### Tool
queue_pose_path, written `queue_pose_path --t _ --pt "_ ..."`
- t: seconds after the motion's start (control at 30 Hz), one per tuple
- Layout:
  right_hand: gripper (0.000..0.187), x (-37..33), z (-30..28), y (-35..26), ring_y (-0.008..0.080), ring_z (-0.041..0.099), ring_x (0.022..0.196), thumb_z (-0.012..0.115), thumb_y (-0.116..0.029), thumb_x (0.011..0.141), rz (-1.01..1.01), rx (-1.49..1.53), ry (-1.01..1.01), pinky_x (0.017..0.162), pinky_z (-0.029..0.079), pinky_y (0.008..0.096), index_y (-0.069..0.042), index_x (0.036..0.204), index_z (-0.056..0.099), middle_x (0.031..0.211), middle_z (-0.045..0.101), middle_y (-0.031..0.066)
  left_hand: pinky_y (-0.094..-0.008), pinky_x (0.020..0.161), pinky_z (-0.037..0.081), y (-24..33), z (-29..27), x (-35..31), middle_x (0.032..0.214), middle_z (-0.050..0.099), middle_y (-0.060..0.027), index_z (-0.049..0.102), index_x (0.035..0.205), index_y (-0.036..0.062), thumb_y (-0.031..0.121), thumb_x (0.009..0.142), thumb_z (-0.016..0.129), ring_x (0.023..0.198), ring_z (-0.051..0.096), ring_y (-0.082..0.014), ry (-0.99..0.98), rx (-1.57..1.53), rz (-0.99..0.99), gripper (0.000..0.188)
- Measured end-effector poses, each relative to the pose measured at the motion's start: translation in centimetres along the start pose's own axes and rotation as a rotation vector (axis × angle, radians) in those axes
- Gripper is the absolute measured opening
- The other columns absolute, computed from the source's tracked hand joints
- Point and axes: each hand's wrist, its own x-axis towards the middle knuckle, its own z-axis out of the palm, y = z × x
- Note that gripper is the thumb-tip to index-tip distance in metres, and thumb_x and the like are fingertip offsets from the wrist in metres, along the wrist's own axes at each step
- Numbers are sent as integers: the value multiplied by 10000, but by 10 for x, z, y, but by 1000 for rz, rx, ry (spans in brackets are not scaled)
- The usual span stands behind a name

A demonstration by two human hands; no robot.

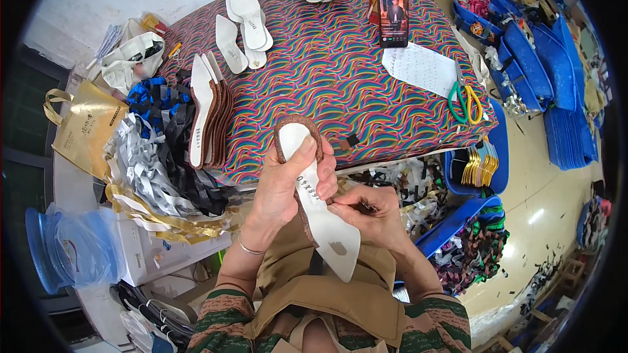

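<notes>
In the head view, a blue bin (502, 140) beside the patterned table (307, 59) holds gold-edged pieces (479, 168); a nearer blue tray (451, 229) holds tangled strips (472, 258). The left hand (278, 186) clamps a brown-edged white insole (337, 232), thumb on top near its rounded end. The right hand (374, 219) has thumb and finger together at its edge, midway along. The insole slants above the brown apron (327, 304), point toward the body.

Left grip (280, 176) partly hidden behind insole (318, 214).
</notes>
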Motion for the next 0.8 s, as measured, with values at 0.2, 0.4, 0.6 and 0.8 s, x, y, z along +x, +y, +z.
queue_pose_path --t 0.2,0.4,0.6,0.8 --pt "87 13 2 6 1 510 631 706 36 784 -64 -19 121 531 394 179 -12 800 636 701 603 -36 -347 906 519 -4 1 3 1221 610 -211 501 1304 -51 74 848 640 1084 633 -269 -56 298 76 494" --pt "125 36 -2 2 72 579 730 717 22 791 -233 -73 48 642 465 234 21 906 671 818 655 36 -444 1041 448 -30 0 -13 1222 622 -225 608 1159 -73 -23 873 569 1216 559 -325 178 272 97 292" --pt "408 30 -32 -10 154 645 956 651 63 814 -18 96 -235 809 505 282 22 1218 611 1118 681 111 -450 855 567 -2 3 -6 974 690 -252 639 1047 -72 -14 910 550 995 671 -350 113 250 235 173" --pt "417 23 -32 -1 141 601 657 645 91 746 -222 -456 -98 582 466 284 5 1154 627 801 615 59 -367 687 608 6 -4 0 892 705 -236 623 1057 -71 53 922 598 796 720 -289 179 441 203 185"
